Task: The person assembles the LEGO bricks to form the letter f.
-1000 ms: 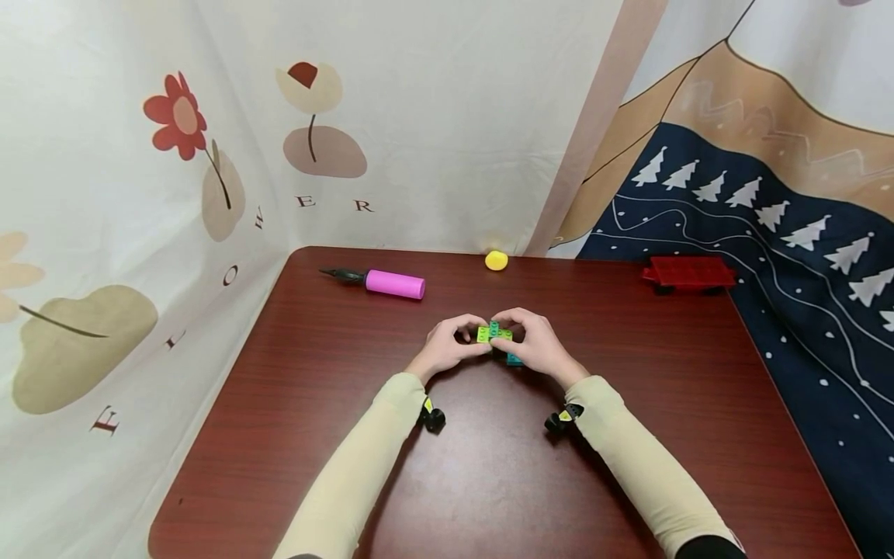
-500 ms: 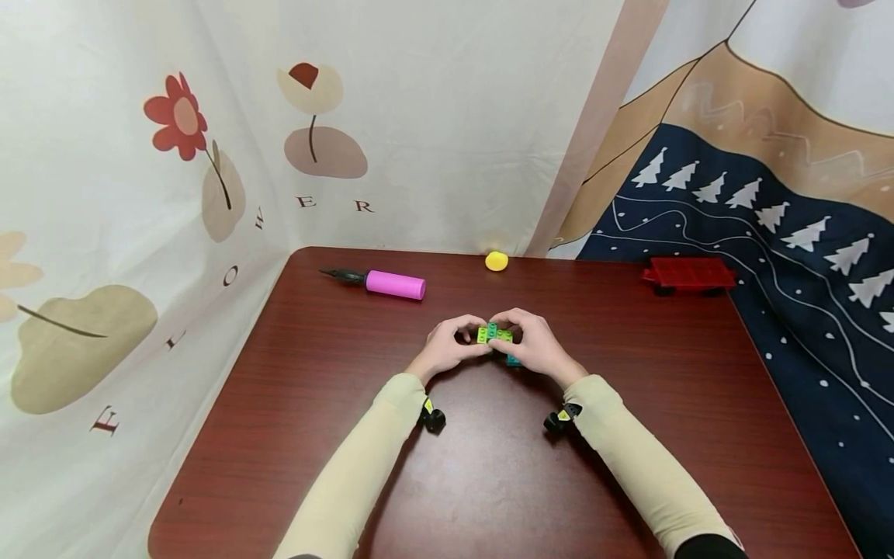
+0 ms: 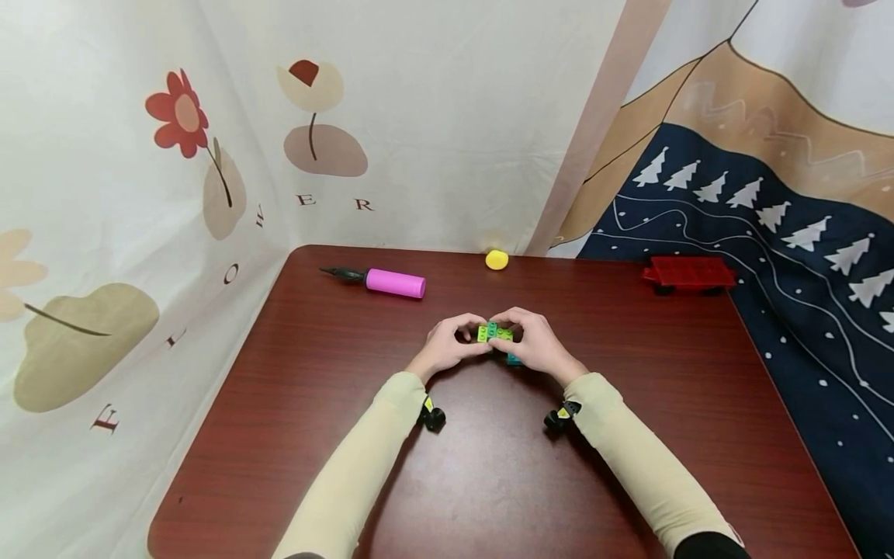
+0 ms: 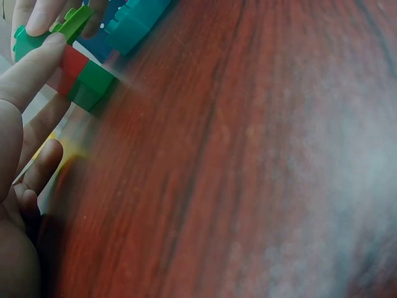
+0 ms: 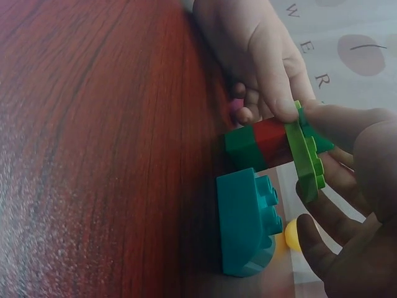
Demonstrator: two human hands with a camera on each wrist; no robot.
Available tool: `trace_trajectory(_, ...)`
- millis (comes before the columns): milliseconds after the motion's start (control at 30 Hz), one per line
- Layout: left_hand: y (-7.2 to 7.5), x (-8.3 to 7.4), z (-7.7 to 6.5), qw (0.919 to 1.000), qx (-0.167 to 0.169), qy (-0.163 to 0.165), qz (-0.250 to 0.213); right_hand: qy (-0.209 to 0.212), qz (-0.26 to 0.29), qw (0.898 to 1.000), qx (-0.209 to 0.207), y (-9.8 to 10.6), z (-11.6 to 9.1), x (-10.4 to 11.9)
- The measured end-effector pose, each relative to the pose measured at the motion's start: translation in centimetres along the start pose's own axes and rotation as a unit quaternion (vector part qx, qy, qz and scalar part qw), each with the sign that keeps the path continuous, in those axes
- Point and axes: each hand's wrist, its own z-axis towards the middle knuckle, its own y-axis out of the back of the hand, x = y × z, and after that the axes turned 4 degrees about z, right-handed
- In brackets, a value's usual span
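Both hands meet around a small stack of toy building bricks near the table's middle. In the right wrist view the stack has a dark green brick (image 5: 240,149) lowest, then a red brick (image 5: 271,139) and a long lime brick (image 5: 304,155). A green brick (image 4: 28,43) sits on top of the lime one. My left hand (image 3: 450,341) grips the stack between thumb and fingers from the left. From the right, my right hand (image 3: 538,343) pinches its top bricks, covering part of them. Close by the right fingers, a teal brick (image 5: 236,223) with a rounded end stands on the table.
A pink pump (image 3: 394,283) with a black nozzle lies at the back left of the brown table (image 3: 489,481). Toward the back edge sits a round yellow object (image 3: 497,260). A red toy wagon (image 3: 691,273) stands at the back right corner. Printed curtains hang behind.
The green top brick has shifted slightly left and down, with the right fingertips following it. Both arms otherwise stay in place.
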Motion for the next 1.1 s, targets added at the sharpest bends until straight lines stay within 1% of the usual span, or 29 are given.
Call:
trace_trajectory(200,-0.01,0.13,0.10,1.0000,0.000,-0.003,0.000,-0.003,0.003,1.000,0.005,0.11,0.10,0.10)
trace_trajectory(433,0.04,0.03,0.14,1.0000,-0.003,0.000,0.003,0.004,-0.017,1.000,0.015,0.25,0.42,0.27)
trace_trajectory(833,0.12,-0.26,-0.08,1.0000,-0.005,-0.002,0.002,0.021,-0.007,1.000,0.016,0.19,0.30,0.15)
trace_trajectory(933,0.10,-0.24,-0.13,1.0000,-0.006,0.001,0.001,0.017,-0.005,1.000,0.019,0.20,0.29,0.11)
trace_trajectory(1100,-0.03,-0.24,-0.20,1.0000,0.000,0.007,0.000,-0.004,-0.001,1.000,0.023,0.40,0.30,0.19)
